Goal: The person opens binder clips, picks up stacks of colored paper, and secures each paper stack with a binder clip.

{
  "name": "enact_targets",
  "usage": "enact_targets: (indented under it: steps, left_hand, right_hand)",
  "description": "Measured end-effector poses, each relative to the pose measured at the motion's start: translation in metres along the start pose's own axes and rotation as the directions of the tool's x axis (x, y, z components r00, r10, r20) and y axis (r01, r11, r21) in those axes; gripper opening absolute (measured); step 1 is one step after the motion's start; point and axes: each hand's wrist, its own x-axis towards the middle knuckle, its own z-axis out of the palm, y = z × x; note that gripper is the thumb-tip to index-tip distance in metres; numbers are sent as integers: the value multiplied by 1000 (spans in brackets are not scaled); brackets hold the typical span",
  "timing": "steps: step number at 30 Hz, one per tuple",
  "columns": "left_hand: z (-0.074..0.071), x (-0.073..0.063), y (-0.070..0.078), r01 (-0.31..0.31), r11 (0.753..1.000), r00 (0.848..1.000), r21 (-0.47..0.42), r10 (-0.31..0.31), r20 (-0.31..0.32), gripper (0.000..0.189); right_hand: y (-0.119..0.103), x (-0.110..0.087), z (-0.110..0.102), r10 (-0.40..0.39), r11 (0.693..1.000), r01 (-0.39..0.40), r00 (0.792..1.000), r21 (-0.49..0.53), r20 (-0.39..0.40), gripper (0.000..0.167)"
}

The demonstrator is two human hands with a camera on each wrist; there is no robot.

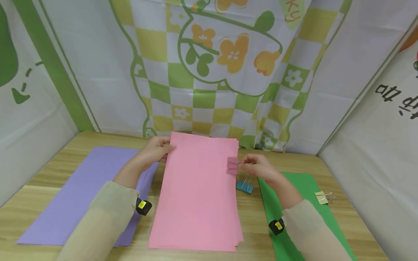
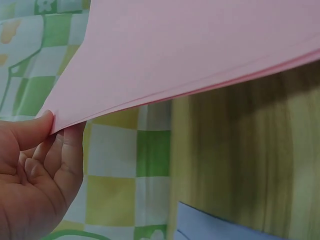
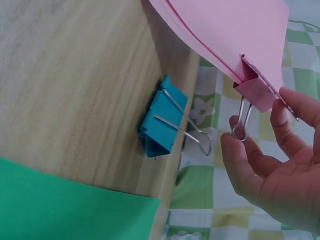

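Note:
A stack of pink paper sheets (image 1: pixel 200 195) is raised at its far end above the table. At its far left corner, my left hand (image 1: pixel 156 148) pinches the sheets, thumb on top and fingers beneath. A pink binder clip (image 3: pixel 256 90) sits on the stack's right edge. My right hand (image 3: pixel 282 160) holds this clip by its wire handles, with the thumb on one handle and fingers at the other. Just below it on the table lies a blue binder clip (image 1: pixel 245 187), its wire handles upright in the head view.
Purple paper (image 1: pixel 75 192) lies on the wooden table (image 1: pixel 42 177) at the left, partly under my left forearm. Green paper (image 1: pixel 302 181) lies at the right with a yellow binder clip (image 1: pixel 322 198) on its right edge. A patterned cloth (image 1: pixel 209 94) hangs behind the table.

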Motion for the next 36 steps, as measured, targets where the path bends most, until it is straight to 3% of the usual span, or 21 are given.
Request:
enact_targets:
  steps: [6,14,22,36]
  left_hand:
    - [2,13,-11,43,999,999,16,-43,-12,41]
    - [8,28,-27,72,997,997,17,-72,-19,37]
    - [14,29,-32,98,993,995,64,-98,11,40]
    - [19,30,-37,117,990,993,77,-118,7,36]
  right_hand:
    - [2,10,3,34,999,-34,999,-24,-5,15]
    - [12,20,4,56,997,-57,998,-52,-14,24]
    - [21,23,11,42,997,-43,999,-61,-28,21]
    - [21,28,15,136,982,-139,990,-125,-32,24]
